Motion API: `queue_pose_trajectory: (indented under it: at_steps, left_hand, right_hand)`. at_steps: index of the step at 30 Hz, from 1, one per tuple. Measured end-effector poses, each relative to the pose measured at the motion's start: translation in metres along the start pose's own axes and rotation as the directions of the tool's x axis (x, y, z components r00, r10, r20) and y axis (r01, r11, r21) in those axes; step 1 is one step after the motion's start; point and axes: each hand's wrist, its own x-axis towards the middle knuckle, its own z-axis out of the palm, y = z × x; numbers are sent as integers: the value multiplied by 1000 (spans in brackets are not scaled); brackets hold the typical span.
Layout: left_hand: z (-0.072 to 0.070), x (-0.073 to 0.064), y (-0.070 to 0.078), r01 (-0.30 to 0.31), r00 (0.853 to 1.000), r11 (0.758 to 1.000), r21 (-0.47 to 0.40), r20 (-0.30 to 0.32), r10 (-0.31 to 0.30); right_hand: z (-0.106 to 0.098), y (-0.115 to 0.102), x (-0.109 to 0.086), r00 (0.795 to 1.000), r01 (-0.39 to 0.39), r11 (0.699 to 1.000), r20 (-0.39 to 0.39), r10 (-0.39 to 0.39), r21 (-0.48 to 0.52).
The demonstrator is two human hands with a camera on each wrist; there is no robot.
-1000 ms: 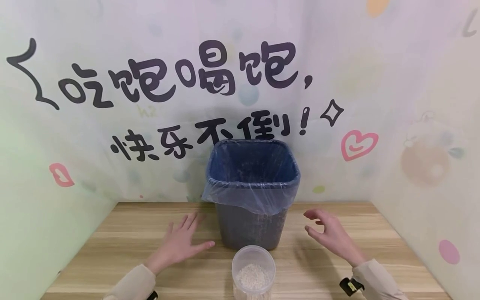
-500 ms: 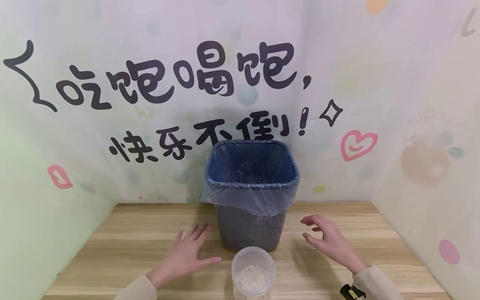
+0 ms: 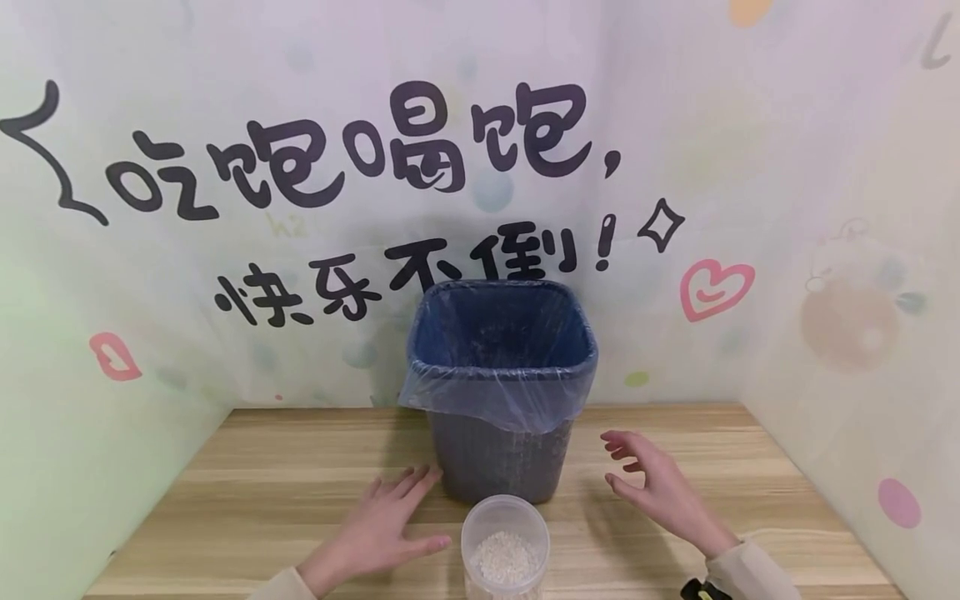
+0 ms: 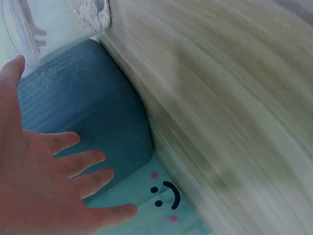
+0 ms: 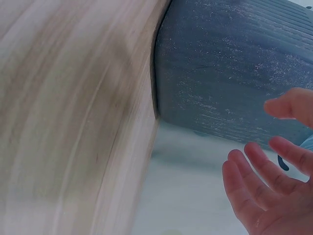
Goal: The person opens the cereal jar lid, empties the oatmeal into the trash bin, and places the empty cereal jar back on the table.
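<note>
A blue trash can (image 3: pixel 498 454) stands upright on the table near the back wall, lined with a clear bluish bag (image 3: pixel 487 400) folded over its rim. In front of it is a clear plastic jar (image 3: pixel 506 533), open at the top, with white grains (image 3: pixel 504 558) inside. My left hand (image 3: pixel 378 525) is left of the jar and can, fingers spread and holding nothing; in the left wrist view its straight fingers (image 4: pixel 80 164) overlap the can's side. To the right of the can, my right hand (image 3: pixel 660 483) hovers with fingers slightly bent and apart, also holding nothing.
The wood-grain table (image 3: pixel 247 492) meets a printed cloth wall (image 3: pixel 315 350) with large black lettering behind the can. Cloth panels also enclose the left and right sides. A black strap item (image 3: pixel 705 590) sits at my right wrist.
My left hand has moved right and toward me, closer to the jar. The right hand has dipped slightly, its fingers loosening a little. The can and jar stay in place.
</note>
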Motion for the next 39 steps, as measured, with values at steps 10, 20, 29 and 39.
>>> queue_pose_trajectory:
  at_steps: [10,20,29,39]
  left_hand:
    - [3,-4,8,-61,998,997,-45,16,62]
    - [7,-7,13,-127,990,985,-113,49,133]
    - [15,3,16,-208,967,938,-276,87,239]
    - [28,23,10,-305,896,798,-519,126,425]
  right_hand:
    - [-1,-1,-2,1000,-15,1000,-4,15,9]
    - [2,-1,-5,1000,-21,999,7,20,30]
    - [6,0,-8,999,-39,998,17,38,59]
    - [11,-1,-13,999,-46,995,23,44,87]
